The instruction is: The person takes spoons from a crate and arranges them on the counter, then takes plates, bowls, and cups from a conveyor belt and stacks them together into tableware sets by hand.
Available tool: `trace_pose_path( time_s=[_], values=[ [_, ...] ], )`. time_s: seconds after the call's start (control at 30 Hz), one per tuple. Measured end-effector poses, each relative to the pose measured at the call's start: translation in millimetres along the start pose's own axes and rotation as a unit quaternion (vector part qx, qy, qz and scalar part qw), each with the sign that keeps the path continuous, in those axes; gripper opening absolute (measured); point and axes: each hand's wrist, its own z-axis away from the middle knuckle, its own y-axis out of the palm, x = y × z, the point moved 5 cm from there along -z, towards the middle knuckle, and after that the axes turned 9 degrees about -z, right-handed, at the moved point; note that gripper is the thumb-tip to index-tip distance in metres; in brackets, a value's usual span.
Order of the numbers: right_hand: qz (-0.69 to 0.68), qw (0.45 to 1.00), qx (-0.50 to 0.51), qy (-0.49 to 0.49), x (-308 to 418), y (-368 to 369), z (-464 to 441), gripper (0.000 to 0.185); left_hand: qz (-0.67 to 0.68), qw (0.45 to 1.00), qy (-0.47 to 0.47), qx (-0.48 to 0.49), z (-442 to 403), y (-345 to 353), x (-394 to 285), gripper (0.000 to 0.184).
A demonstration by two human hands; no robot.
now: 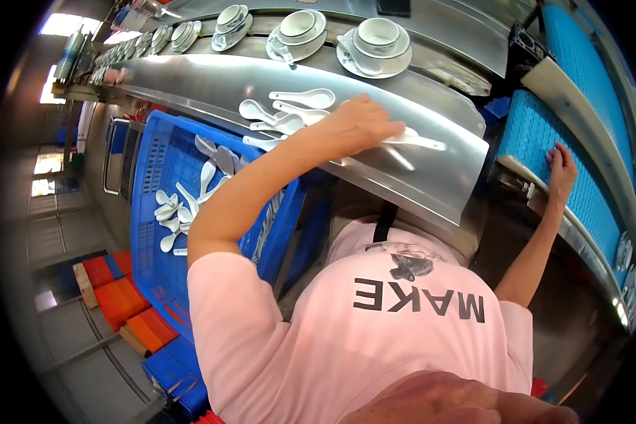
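Observation:
My left hand [360, 126] reaches over the steel surface [445, 169] with bent fingers, closed on a white spoon [401, 157] that is blurred and partly covered by the hand. A second white spoon [424, 143] shows beside my fingertips. Several more white spoons [304, 97] lie on the steel to the left of the hand. Out to the right, my right hand [562, 169] is over the edge of a blue conveyor belt [537, 134], holding nothing, its fingers apart.
A blue crate [145, 205] with several loose spoons [184, 212] stands on the left. Beyond the steel runs a row of saucers with bowls and spoons [374, 49]. A dark phone-like slab [393, 7] lies at the back. Orange boxes [124, 300] stand on the floor.

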Motion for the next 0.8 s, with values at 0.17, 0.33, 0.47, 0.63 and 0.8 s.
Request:
trace_pose_path(
  time_s=[0.17, 0.33, 0.47, 0.63, 0.8],
  values=[
    [-0.033, 0.999, 0.005, 0.004, -5.4, -1.0, -2.6, 0.022, 0.093, 0.995, -0.045, 0.003, 8.7, -7.5, 3.1, 0.039],
    [-0.03, 1.0, 0.01, 0.001, -16.2, 0.0, -3.0, 0.023, -0.04, 0.938, -0.307, 0.153, 97.9, -54.8, 61.1, 0.039],
    [-0.048, 0.999, 0.015, 0.015, -16.1, 1.7, -2.1, 0.024, 0.009, 0.853, -0.359, 0.379, 136.9, -41.3, 68.0, 0.03],
    [-0.044, 0.999, 0.015, 0.003, -15.0, -1.8, -2.6, 0.023, 0.018, 0.892, -0.285, 0.35, 126.7, -9.0, 65.0, 0.018],
    [-0.041, 0.999, 0.002, -0.004, -14.7, -3.6, -3.1, 0.024, -0.004, 0.911, -0.294, 0.291, 128.3, -21.2, 89.4, 0.005]
  ],
)
